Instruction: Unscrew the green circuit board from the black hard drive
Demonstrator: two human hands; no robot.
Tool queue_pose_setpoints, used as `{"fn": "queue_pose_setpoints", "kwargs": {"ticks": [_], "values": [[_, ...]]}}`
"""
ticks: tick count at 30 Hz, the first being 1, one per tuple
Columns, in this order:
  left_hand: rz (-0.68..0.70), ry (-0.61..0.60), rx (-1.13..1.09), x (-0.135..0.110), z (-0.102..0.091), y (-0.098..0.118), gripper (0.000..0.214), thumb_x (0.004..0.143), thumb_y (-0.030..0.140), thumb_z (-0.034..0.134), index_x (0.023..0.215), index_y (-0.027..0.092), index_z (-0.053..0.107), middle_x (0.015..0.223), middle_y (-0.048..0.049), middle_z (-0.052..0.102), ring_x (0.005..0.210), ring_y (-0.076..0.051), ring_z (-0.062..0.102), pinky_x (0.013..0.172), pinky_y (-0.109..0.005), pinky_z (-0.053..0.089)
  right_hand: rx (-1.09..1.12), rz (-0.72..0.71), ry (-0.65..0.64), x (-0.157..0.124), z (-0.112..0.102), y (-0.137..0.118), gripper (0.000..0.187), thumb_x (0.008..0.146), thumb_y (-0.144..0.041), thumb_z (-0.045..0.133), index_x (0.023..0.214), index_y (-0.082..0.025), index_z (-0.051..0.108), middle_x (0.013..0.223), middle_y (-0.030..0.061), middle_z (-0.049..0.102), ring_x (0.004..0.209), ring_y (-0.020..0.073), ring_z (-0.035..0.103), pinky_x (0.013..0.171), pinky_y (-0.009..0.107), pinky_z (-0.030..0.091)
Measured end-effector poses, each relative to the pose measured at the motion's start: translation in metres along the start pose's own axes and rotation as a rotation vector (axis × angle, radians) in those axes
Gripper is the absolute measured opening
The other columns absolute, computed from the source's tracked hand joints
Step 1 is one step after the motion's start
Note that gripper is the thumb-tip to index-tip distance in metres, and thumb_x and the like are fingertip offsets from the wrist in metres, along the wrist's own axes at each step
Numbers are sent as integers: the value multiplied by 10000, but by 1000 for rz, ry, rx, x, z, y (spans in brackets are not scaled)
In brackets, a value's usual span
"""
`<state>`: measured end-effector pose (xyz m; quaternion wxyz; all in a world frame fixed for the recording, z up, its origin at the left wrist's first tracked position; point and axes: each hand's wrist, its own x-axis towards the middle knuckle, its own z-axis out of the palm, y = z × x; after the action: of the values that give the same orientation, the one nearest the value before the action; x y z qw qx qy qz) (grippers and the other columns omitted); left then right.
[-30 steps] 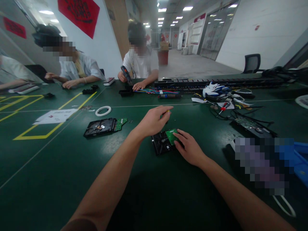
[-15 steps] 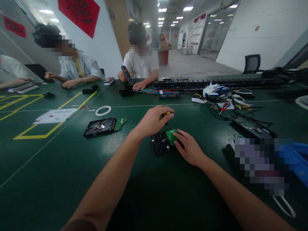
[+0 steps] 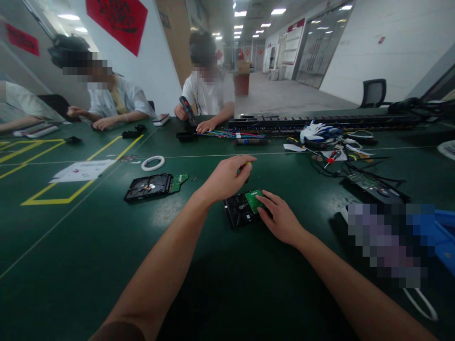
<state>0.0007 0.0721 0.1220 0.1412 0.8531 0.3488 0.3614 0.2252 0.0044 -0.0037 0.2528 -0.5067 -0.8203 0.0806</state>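
Observation:
On the table in front of me lies a hard drive (image 3: 236, 214), black with a green circuit board (image 3: 252, 202) at its upper right. My left hand (image 3: 228, 177) is closed around the top of a screwdriver (image 3: 248, 164), of which only a bit of yellow handle shows. Its tip, hidden behind the hand, cannot be made out, but the tool is over the drive's far edge. From the right, my right hand (image 3: 280, 215) steadies the hard drive, fingertips on the board and thumb along its side.
A second hard drive (image 3: 151, 187) with its board sticking out lies to the left, near a white ring (image 3: 152, 163) and a paper sheet (image 3: 81, 170). Gloves (image 3: 320, 131), a red screwdriver (image 3: 332, 157) and cables are at right. Across the table, a person (image 3: 208, 94) holds a power screwdriver (image 3: 187, 109).
The fingers of my left hand have turned slightly around the screwdriver's handle, covering more of the yellow. My right hand and the hard drive stay in place.

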Motion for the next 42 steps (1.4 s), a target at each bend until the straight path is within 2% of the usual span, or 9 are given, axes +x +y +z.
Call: {"fn": "queue_pose_setpoints", "kwargs": {"ticks": [4,9,12,19,22,27,32,38,42], "values": [[16,-14,0,0,-1,-1,306,1057,228,541,1314,185,702,1169,-75,775,999,-200,716,956,-371,559,1,1,1,0,0,1,453,1063,-369,509,1455,-172,622,1567,186,549,1451,348,522,1198,593,434],[54,-41,-4,0,-1,-1,258,1062,265,573,1251,202,737,1156,-72,784,1052,-205,706,972,-377,543,6,2,-5,-1,0,1,462,1067,-392,502,1469,-192,611,1579,175,539,1461,347,510,1199,607,425],[18,-31,-14,0,-1,0,291,1054,270,582,1299,192,718,1236,-89,766,1097,-213,710,972,-377,554,19,2,4,-1,0,0,453,1066,-390,503,1462,-204,617,1571,171,548,1453,347,520,1196,610,427],[16,-32,-27,0,1,-2,377,1063,223,502,1405,193,656,1375,-93,716,1254,-227,675,1109,-420,518,31,4,13,-1,-1,-1,450,1056,-373,510,1459,-208,621,1569,178,549,1443,354,531,1184,618,438],[21,-52,-19,-1,0,-3,365,1052,228,536,1393,199,661,1336,-91,733,1155,-219,710,1052,-401,546,31,6,13,-1,-1,-1,451,1055,-380,515,1469,-229,614,1569,164,552,1447,355,526,1183,623,436],[31,-65,-27,-1,-2,-1,314,1041,252,589,1335,215,691,1219,-75,767,994,-191,721,948,-361,567,15,11,-3,0,-1,-2,454,1059,-374,510,1454,-182,624,1566,185,549,1447,350,525,1196,596,431],[34,-59,-29,-1,-1,0,325,1047,274,591,1348,210,694,1258,-85,759,1081,-206,716,993,-372,556,11,11,-2,0,-2,-3,457,1056,-361,512,1447,-155,628,1561,197,549,1441,350,529,1195,581,437],[17,-42,-22,0,-1,0,393,1078,231,464,1424,174,642,1354,-113,722,1248,-224,679,1108,-414,519,26,5,11,-1,-1,-1,445,1058,-385,517,1462,-226,615,1565,155,555,1445,338,530,1194,607,432],[10,-34,-7,1,-1,0,376,1071,228,477,1395,176,662,1391,-106,707,1287,-228,661,1139,-419,499,16,8,1,-1,0,0,454,1065,-393,506,1469,-214,610,1576,156,544,1455,341,518,1200,606,426]]}}
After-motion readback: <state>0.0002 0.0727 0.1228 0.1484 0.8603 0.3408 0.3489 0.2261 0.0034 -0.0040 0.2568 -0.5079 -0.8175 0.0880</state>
